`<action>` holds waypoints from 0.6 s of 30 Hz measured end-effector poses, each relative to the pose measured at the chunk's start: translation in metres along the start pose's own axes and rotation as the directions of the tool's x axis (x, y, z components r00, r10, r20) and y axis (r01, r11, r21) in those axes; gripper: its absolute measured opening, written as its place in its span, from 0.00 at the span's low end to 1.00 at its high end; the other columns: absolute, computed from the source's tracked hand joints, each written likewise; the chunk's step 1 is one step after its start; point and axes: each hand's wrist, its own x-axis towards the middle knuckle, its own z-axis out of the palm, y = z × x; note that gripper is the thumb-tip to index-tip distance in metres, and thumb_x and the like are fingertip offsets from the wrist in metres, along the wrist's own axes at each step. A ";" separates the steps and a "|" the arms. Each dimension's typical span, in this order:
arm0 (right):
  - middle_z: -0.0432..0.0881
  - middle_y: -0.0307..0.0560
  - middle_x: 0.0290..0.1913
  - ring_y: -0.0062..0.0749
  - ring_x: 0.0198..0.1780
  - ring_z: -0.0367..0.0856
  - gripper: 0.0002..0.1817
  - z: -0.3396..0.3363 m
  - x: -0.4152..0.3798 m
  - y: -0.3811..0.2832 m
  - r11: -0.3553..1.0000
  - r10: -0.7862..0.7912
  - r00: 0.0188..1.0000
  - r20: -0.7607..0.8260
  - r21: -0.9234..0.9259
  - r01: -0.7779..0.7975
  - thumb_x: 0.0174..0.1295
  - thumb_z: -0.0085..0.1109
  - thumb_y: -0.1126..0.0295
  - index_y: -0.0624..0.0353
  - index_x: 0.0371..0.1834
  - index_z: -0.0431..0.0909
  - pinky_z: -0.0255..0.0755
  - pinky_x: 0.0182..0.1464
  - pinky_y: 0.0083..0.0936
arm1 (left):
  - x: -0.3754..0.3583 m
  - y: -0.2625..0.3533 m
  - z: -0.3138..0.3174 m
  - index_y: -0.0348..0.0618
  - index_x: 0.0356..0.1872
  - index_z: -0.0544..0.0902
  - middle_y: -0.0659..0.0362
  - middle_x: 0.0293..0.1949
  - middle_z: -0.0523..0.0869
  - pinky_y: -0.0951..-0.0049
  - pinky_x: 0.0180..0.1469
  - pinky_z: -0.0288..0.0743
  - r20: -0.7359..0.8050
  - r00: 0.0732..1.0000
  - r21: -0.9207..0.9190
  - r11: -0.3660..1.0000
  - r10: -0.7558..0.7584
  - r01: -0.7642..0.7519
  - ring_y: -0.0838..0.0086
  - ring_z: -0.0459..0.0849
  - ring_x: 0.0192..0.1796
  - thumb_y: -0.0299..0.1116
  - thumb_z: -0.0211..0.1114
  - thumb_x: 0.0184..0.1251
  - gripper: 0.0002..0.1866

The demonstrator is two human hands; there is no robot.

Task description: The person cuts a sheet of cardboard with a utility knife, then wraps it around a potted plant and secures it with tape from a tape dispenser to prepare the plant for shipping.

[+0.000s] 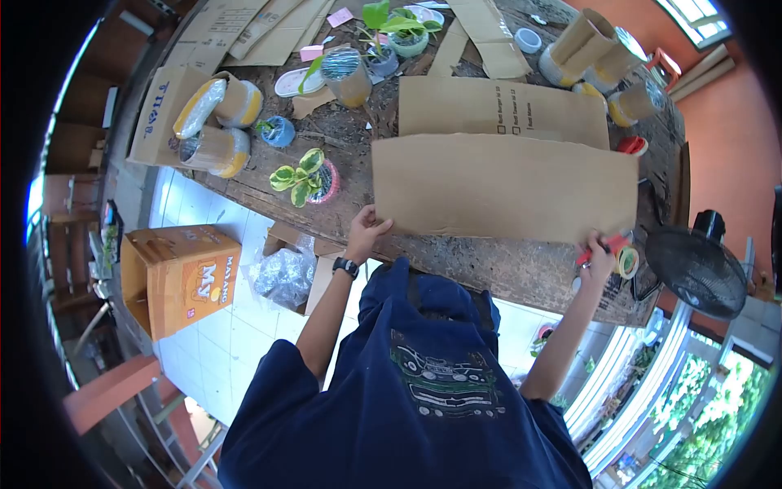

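A plain brown cardboard sheet (505,187) lies flat along the table's near edge, overlapping a printed cardboard piece (456,106) behind it. My left hand (367,234) pinches the sheet's near left corner, thumb on top. At the near right corner, my right hand (599,259) is closed around a red-handled tool (617,243); its exact kind is partly hidden by the fingers. A tape roll (627,262) lies just right of that hand.
On the wooden table (521,273) stand potted plants (314,179), cardboard tubes (582,45) and plastic-covered containers (346,77). A black fan (698,265) is at the right. An orange carton (183,273) and bubble wrap (283,275) sit below left.
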 end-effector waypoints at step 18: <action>0.69 0.67 0.68 0.61 0.60 0.77 0.11 0.089 -0.058 0.118 0.331 -0.266 0.877 0.399 -0.817 0.472 0.62 0.66 0.71 0.68 0.40 0.77 0.72 0.59 0.48 | -0.050 0.013 0.051 0.42 0.74 0.59 0.38 0.67 0.70 0.49 0.65 0.70 -0.168 0.976 0.972 0.188 0.140 0.141 0.41 0.70 0.69 0.25 0.80 0.43 0.53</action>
